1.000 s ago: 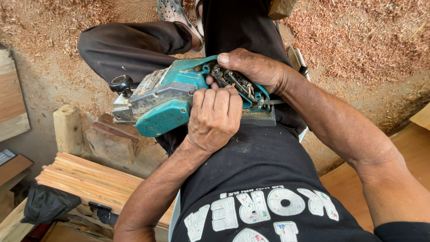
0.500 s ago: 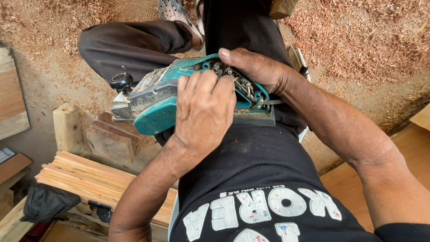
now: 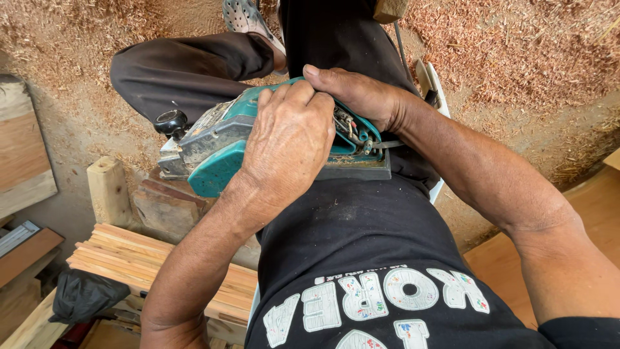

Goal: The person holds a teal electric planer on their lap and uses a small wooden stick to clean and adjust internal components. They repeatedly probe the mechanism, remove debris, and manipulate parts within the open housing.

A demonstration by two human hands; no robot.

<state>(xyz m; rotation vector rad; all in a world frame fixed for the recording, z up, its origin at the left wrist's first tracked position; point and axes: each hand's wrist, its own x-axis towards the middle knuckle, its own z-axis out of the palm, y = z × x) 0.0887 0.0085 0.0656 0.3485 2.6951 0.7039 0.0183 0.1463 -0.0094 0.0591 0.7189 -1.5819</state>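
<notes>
A teal electric hand planer [image 3: 216, 145] with a black front knob [image 3: 171, 121] rests on my lap against my black shirt. My left hand [image 3: 290, 139] lies over the top of its body, fingers curled toward the exposed wiring at the handle. Over the rear handle, my right hand [image 3: 358, 94] closes, thumb and fingers pinching at the open part where wires [image 3: 352, 129] show. The grey cord [image 3: 397, 45] runs off behind the planer.
Wood shavings [image 3: 516, 45] cover the ground. A stack of thin wooden slats [image 3: 123, 258] lies at lower left beside a short wooden post [image 3: 106, 187], boards [image 3: 22, 155] and a black bag [image 3: 84, 294]. My bent leg and sandal [image 3: 248, 19] are above the planer.
My left hand slid from the planer's lower side up over its top toward the handle. The right hand stayed on the handle, and the planer barely shifted.
</notes>
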